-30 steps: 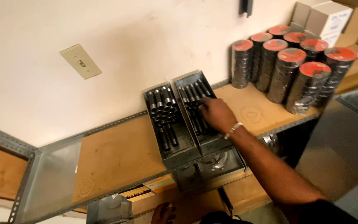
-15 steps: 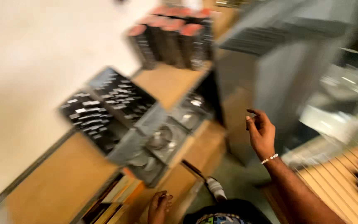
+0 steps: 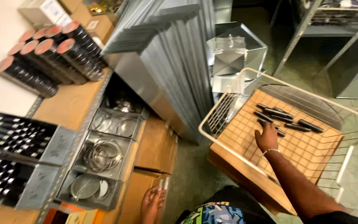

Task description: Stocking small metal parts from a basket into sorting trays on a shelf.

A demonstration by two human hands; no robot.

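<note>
Our right hand (image 3: 267, 136) reaches into the wire basket (image 3: 355, 114), fingers spread wide and empty, just short of the black rods (image 3: 284, 119) lying loose on the basket's wooden board (image 3: 299, 147). Our left hand (image 3: 152, 202) hangs low by the cardboard boxes (image 3: 156, 143), fingers loosely curled with nothing in them.

We judge the rods the chief risk: they lie at odd angles, so a careless sweep could roll them along the board. The board also looks tilted, and a press on it may tip it further. The blur makes a clean grab harder still.

By our count there are about six rods in the basket, though two overlap and we cannot be sure. On the shelf (image 3: 69, 103) stand seven red-capped tubes (image 3: 48, 58), two trays of dark rods (image 3: 13, 155) too crowded to count, and three bins of metal rings (image 3: 102, 155).
</note>
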